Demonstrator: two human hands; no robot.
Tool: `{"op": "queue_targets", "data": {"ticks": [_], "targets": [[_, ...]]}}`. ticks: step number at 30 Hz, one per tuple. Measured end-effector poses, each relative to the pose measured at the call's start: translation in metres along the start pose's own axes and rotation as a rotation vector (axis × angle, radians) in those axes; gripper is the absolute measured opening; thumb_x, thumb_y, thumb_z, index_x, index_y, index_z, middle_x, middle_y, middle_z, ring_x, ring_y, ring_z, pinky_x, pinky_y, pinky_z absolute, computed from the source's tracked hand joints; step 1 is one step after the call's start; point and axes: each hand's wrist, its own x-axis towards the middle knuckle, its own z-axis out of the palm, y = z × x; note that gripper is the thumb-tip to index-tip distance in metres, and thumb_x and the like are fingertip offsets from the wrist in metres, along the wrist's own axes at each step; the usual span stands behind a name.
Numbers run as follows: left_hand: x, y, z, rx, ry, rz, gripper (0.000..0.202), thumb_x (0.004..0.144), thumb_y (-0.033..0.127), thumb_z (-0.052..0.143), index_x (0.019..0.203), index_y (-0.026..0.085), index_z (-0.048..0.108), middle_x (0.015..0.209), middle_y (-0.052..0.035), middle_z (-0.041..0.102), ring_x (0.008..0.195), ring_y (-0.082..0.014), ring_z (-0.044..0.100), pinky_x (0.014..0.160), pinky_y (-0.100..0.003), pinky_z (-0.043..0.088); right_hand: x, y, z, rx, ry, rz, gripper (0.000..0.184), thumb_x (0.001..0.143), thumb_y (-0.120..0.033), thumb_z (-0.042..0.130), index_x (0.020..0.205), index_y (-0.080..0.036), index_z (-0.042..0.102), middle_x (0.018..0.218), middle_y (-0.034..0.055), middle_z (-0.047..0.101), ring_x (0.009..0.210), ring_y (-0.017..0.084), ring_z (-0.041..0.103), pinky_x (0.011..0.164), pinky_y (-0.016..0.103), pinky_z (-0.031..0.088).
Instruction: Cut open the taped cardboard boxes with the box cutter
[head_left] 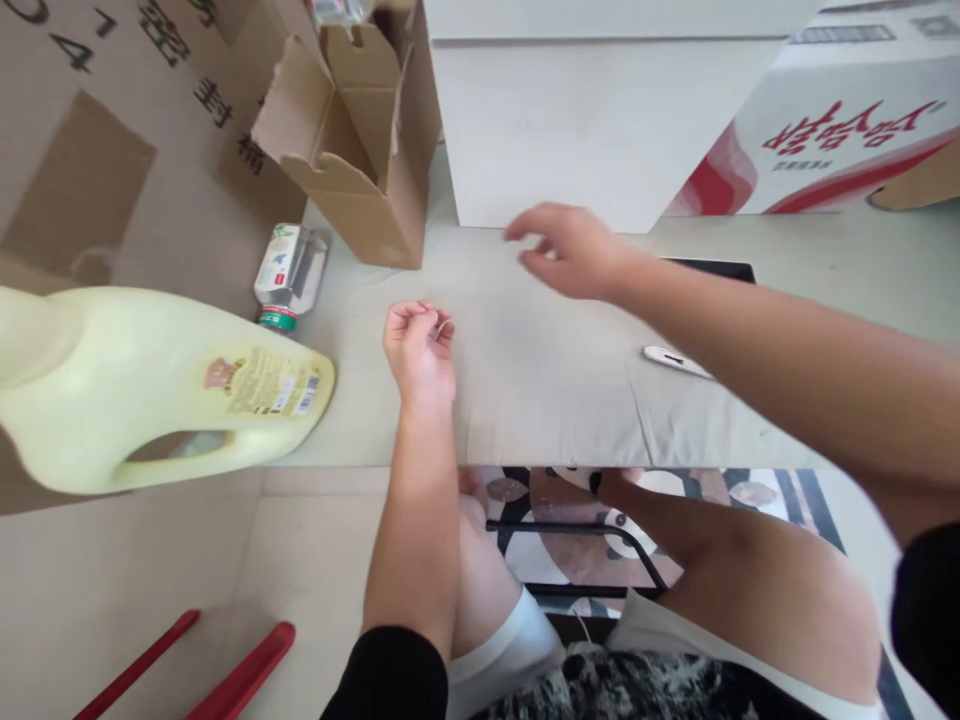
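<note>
My left hand [421, 350] is closed above the cloth-covered table [525, 400], fingers curled in and pressed against the thumb. A thin pale loop, like a bit of string or a strip [444, 326], pokes out of this pinch; its kind is too small to tell. Farther right and forward, my right hand [566, 250] hovers near the foot of a white box [555, 130], slightly smeared by motion. Its fingers are bent with a gap to the thumb, and nothing shows between them. Below the right forearm lies a white utility knife [675, 361].
An open cardboard carton [390, 190] stands behind my left hand. Left of it lies a clear bottle [292, 270] with a green cap, beside a large yellow jug [172, 370]. A black flat object [712, 270] is partly behind my right forearm. A red-and-white box [832, 140] stands back right.
</note>
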Motion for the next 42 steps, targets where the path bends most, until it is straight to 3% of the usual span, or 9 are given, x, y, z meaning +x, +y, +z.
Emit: {"op": "queue_targets", "data": {"ticks": [2,6,11,18,24,28,32,38,42], "targets": [[0.002,0.004,-0.004,-0.004,0.008,0.014,0.029,0.058,0.017,0.070,0.074,0.022,0.047,0.079,0.0063,0.057,0.068,-0.0075,0.062,0.066,-0.020,0.044,0.022,-0.034,0.041,-0.090,-0.080,-0.283,0.033,0.080,-0.005,0.067,0.108,-0.023,0.072,0.140,0.0061,0.062,0.093,0.018,0.070,0.102,0.042,0.055],[0.006,0.013,-0.009,-0.029,0.021,0.007,0.028,0.059,0.014,0.068,0.073,0.021,0.046,0.078,0.0062,0.056,0.066,-0.0074,0.061,0.066,-0.021,0.042,0.065,-0.083,0.093,-0.226,-0.172,-0.314,0.036,0.089,-0.011,0.056,0.121,-0.025,0.066,0.171,0.0000,0.022,0.117,0.024,0.068,0.106,0.048,0.055],[0.012,0.019,-0.018,-0.005,0.080,0.048,0.022,0.063,0.016,0.063,0.076,0.022,0.047,0.076,0.0046,0.054,0.068,-0.0092,0.062,0.068,-0.022,0.043,0.088,-0.088,0.101,-0.239,-0.115,-0.304,0.030,0.091,-0.010,0.054,0.116,-0.019,0.065,0.141,-0.0003,0.061,0.137,0.021,0.056,0.122,0.042,0.042],[0.022,0.025,-0.032,0.010,0.404,0.235,0.012,0.087,0.036,0.047,0.090,0.024,0.050,0.095,0.0003,0.059,0.097,-0.0125,0.062,0.082,-0.023,0.044,-0.060,-0.041,0.022,0.092,0.243,-0.322,0.021,0.097,-0.038,0.058,0.082,-0.024,0.062,0.083,0.0018,0.068,0.081,0.018,0.066,0.083,0.040,0.058],[-0.016,0.010,0.004,0.014,-0.189,0.343,0.048,0.098,0.059,0.031,0.097,0.022,0.062,0.099,-0.0062,0.068,0.101,-0.0206,0.066,0.098,-0.036,0.051,-0.188,0.018,-0.015,0.183,0.609,-0.169,0.013,0.092,-0.035,0.067,0.083,-0.029,0.060,0.080,0.0015,0.064,0.078,0.020,0.064,0.073,0.041,0.050],[-0.047,-0.010,0.027,0.292,-0.342,0.348,0.077,0.090,0.083,0.023,0.077,0.022,0.069,0.092,-0.0079,0.069,0.104,-0.0254,0.069,0.106,-0.042,0.052,-0.207,0.057,-0.013,0.130,0.781,-0.106,0.027,0.079,-0.032,0.079,0.103,-0.034,0.067,0.122,0.0058,0.060,0.119,0.025,0.059,0.090,0.042,0.051],[-0.055,-0.028,0.036,0.342,-0.444,0.480,0.075,0.090,0.083,0.033,0.072,0.022,0.073,0.091,-0.0082,0.069,0.106,-0.0244,0.067,0.117,-0.044,0.045,-0.210,0.072,-0.014,0.381,0.686,0.007,0.067,0.085,-0.046,0.070,0.142,-0.046,0.036,0.142,0.0056,0.052,0.113,0.025,0.064,0.084,0.040,0.057],[-0.054,-0.044,0.041,0.418,-0.341,0.537,0.036,0.088,0.060,0.065,0.096,0.026,0.068,0.097,-0.0007,0.066,0.105,-0.0181,0.066,0.110,-0.036,0.049,-0.213,0.080,-0.009,0.465,0.571,-0.059,0.026,0.097,-0.048,0.053,0.117,-0.032,0.057,0.124,0.0061,0.065,0.125,0.028,0.061,0.107,0.052,0.049],[-0.053,-0.043,0.043,0.469,-0.332,0.465,0.039,0.084,0.052,0.072,0.116,0.031,0.062,0.105,-0.0004,0.067,0.118,-0.0202,0.066,0.113,-0.037,0.049,-0.213,0.088,-0.001,0.532,0.619,-0.183,0.035,0.096,-0.058,0.049,0.113,-0.031,0.063,0.125,0.0070,0.062,0.131,0.032,0.055,0.113,0.056,0.043]]}}
